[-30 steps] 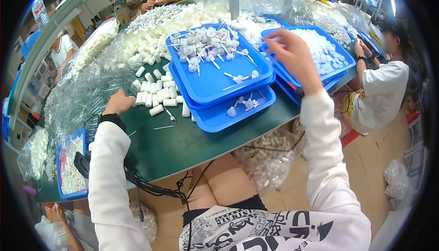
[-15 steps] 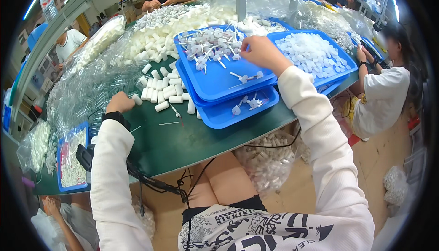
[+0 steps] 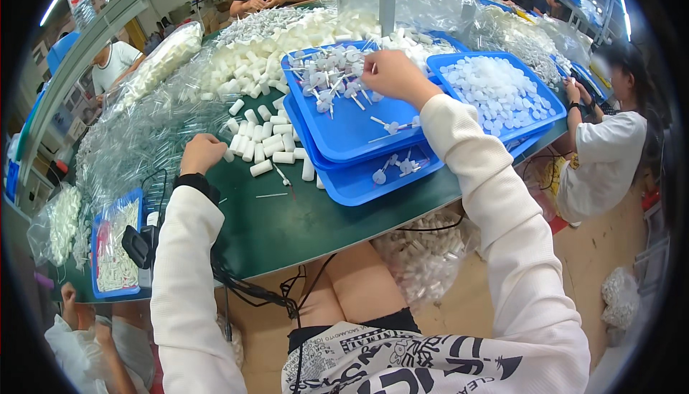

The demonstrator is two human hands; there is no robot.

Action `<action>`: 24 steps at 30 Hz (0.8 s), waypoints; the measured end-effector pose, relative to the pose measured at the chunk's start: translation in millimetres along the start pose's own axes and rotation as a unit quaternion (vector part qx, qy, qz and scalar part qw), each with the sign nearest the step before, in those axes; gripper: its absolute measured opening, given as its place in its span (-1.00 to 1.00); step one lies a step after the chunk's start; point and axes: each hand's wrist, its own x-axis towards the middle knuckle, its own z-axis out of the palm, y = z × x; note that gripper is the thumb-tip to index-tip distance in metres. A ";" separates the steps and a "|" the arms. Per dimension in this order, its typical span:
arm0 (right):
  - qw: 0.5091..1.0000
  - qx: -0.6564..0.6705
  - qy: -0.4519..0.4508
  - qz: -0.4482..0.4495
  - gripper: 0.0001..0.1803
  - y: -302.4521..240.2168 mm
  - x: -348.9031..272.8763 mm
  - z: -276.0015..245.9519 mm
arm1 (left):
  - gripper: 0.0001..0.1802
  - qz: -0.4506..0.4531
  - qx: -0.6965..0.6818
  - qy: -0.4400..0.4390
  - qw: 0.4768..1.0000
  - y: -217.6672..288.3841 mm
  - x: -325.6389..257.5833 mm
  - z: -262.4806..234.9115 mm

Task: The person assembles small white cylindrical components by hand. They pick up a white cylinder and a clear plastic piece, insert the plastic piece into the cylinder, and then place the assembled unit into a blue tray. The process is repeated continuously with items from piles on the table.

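My right hand (image 3: 391,74) reaches over the upper of two stacked blue trays (image 3: 352,135), its fingertips curled down into a heap of small white stemmed plastic pieces (image 3: 330,78). I cannot see whether a piece is pinched in the fingers. My left hand (image 3: 203,153) rests as a closed fist on the green table (image 3: 287,222), touching the edge of a scatter of white plastic cylinders (image 3: 265,143). A few stemmed pieces lie in the lower blue tray (image 3: 359,186).
A third blue tray (image 3: 495,89) of white caps stands to the right. Clear bags of parts (image 3: 136,143) pile up on the left, beside a small blue tray (image 3: 115,243). Black cables (image 3: 244,286) hang off the table's front edge. Other people work around the table.
My right hand has swung left from the tray of white caps to the heap of stemmed pieces in the stacked trays. My left hand has stayed by the cylinders.
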 end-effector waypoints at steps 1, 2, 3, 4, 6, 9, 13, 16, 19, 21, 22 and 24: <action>1.000 0.000 -0.014 -0.002 -0.76 -3.1 -1.9 1.0 | -0.68 0.020 -0.002 -0.007 1.000 2.8 -2.5 -1.1; 1.000 -0.021 -0.017 -0.011 -0.78 -0.5 -0.4 4.6 | -0.69 0.030 0.004 -0.002 1.000 6.8 -4.8 -1.4; 0.999 -0.043 -0.020 -0.018 -0.79 1.7 0.6 8.8 | -0.70 0.040 0.010 0.002 0.999 12.9 -7.7 -1.3; 0.997 -0.064 -0.023 -0.026 -0.80 3.6 1.0 11.4 | -0.71 0.051 0.016 0.006 0.999 18.8 -10.6 -1.2; 0.999 -0.031 -0.033 -0.012 -0.80 4.3 -1.2 9.5 | -0.71 0.079 0.049 0.004 0.996 26.6 -17.0 -2.5; 0.999 -0.004 -0.034 0.014 -0.76 7.7 -5.6 0.2 | -0.75 0.094 0.082 -0.006 0.992 31.4 -24.3 -7.1; 0.983 -0.047 -0.098 0.145 -0.73 8.6 -10.9 -5.2 | -0.81 0.085 0.090 -0.006 0.992 36.9 -33.0 -6.9; 0.984 -0.091 -0.086 0.127 -0.73 7.1 -15.5 -2.7 | -0.82 0.100 0.088 0.003 0.991 30.8 -31.6 -0.6; 0.992 -0.084 -0.036 0.083 -0.70 11.0 -26.7 -17.9 | -0.79 0.095 0.062 0.028 0.993 17.4 -24.9 11.1; 0.998 -0.053 0.001 0.022 -0.73 10.0 -40.9 -27.6 | -0.77 0.052 0.044 0.034 0.997 12.4 -26.2 15.0; 0.999 -0.042 0.029 -0.004 -0.74 9.5 -49.7 -32.2 | -0.75 0.019 0.037 0.028 0.999 18.0 -25.4 16.3; 0.998 -0.008 0.056 -0.026 -0.77 -4.6 -68.8 -42.2 | -0.73 -0.028 0.024 -0.003 0.999 31.7 -25.1 16.6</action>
